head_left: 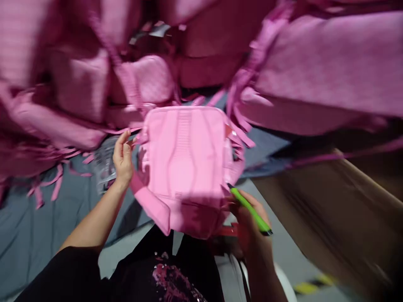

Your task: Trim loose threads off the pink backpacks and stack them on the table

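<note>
A heap (324, 69) of pink bags spans the far side over grey cloth (53, 226), with a brown box (315, 214) at right. A single pink bag (184, 167), ribbed face in view, sits centrally between the two hands, on the near side of the heap. Left hand (122, 163) at the bag's left side, fingers bent, whether pinching anything cannot be told for blur; right hand (251, 228) by its lower right side, fingers closed round a green pen (252, 212).
</note>
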Tool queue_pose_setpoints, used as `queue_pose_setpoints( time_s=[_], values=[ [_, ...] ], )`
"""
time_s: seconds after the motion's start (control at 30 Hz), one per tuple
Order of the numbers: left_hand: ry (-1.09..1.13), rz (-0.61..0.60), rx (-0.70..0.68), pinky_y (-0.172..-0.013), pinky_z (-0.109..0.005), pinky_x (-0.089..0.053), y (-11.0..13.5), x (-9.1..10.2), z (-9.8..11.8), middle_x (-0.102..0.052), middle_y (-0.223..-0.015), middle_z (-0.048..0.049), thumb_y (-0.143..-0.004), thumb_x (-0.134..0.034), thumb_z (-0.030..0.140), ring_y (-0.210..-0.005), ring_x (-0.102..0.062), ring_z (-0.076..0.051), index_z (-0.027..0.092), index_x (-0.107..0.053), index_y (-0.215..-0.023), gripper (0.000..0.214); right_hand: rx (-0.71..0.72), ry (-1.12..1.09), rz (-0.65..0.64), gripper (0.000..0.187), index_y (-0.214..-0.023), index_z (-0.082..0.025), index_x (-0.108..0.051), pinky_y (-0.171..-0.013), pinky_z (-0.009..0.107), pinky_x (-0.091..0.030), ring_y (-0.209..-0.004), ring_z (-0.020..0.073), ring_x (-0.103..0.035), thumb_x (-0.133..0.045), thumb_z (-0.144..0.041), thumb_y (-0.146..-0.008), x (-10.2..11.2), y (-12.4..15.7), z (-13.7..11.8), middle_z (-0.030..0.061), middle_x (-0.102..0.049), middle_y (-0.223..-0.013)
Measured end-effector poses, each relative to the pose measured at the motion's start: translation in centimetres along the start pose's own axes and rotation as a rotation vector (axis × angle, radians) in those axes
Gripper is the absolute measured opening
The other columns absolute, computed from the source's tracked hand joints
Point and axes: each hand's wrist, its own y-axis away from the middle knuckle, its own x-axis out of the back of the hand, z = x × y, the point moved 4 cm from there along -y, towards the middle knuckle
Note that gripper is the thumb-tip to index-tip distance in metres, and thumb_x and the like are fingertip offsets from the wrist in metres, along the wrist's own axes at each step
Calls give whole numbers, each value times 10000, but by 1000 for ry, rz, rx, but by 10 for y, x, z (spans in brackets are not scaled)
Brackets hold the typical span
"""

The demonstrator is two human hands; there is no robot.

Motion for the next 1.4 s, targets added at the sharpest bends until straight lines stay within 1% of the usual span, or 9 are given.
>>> queue_pose_setpoints(
  time_s=[0.13,0.23,0.37,0.5,0.63,0.73,0.87,1.03,1.4],
  values=[
    [-437,368,312,-1065,-371,-514,48,129,-41,-568,-1438,-163,-1002,-408,539,-1254,-621,-244,177,-523,-1366,527,-124,-8,-253,583,-1227,-240,-669,-692,432,-625,-856,285,-754,-749,-599,-775,-33,-2,1,149,-735,-1105],
    [-529,433,468,-1069,-435,-512,95,177,-66,-615,-1347,-193,-942,-531,378,-1204,-642,-283,143,-575,-1297,428,-113,89,-382,496,-1168,-219,-659,-640,428,-625,-705,252,-733,-754,-539,-800,-73,11,1,124,-762,-964],
    [-570,341,539,-1196,-493,-376,131,174,-86,-511,-1481,-199,-854,-621,262,-1420,-468,-332,158,-577,-1320,480,-2,248,-517,374,-1116,-238,-651,-620,373,-614,-584,187,-674,-772,-443,-827,-123,38,3,30,-743,-777],
    [-570,168,508,-1258,-565,-201,124,171,-98,-225,-1665,-213,-807,-661,274,-1553,-201,-387,150,-468,-1472,704,-56,338,-618,366,-1053,-208,-689,-575,335,-590,-558,174,-659,-773,-473,-816,-167,74,20,47,-753,-763],
    [-676,43,379,-1236,-650,-176,106,192,-115,-148,-1690,-202,-858,-603,432,-1543,-155,-462,137,-411,-1525,755,-122,315,-579,454,-1117,-197,-694,-626,353,-607,-668,202,-709,-769,-509,-796,-196,102,47,87,-777,-870],
    [-623,-15,243,-1251,-619,-199,99,196,-122,-195,-1700,-86,-892,-564,498,-1529,-203,-466,243,-413,-1531,704,44,372,-457,461,-1248,-200,-655,-724,385,-619,-750,203,-724,-691,-465,-871,-197,98,50,107,-776,-1004],
    [-569,-163,-51,-1233,-607,-265,115,163,-89,-258,-1675,-121,-942,-565,417,-1515,-291,-406,269,-386,-1538,640,255,488,-141,444,-1252,-182,-676,-886,417,-595,-958,236,-732,-672,-431,-885,-157,78,25,138,-748,-1160],
    [-385,-486,-465,-1174,-554,-373,147,70,-20,-363,-1610,-193,-984,-542,370,-1496,-352,-358,202,-394,-1504,566,409,648,217,405,-1125,-160,-741,-963,468,-543,-1025,274,-714,-748,-412,-808,-93,63,-5,136,-761,-1104],
    [-614,-906,-288,-1240,-612,-198,136,-134,38,-140,-1694,-180,-919,-636,502,-1570,-145,-386,205,-373,-1573,765,413,742,118,440,-1205,-143,-711,-962,433,-562,-1051,263,-723,-655,-433,-879,-48,-7,-22,150,-753,-1175]
  ],
)
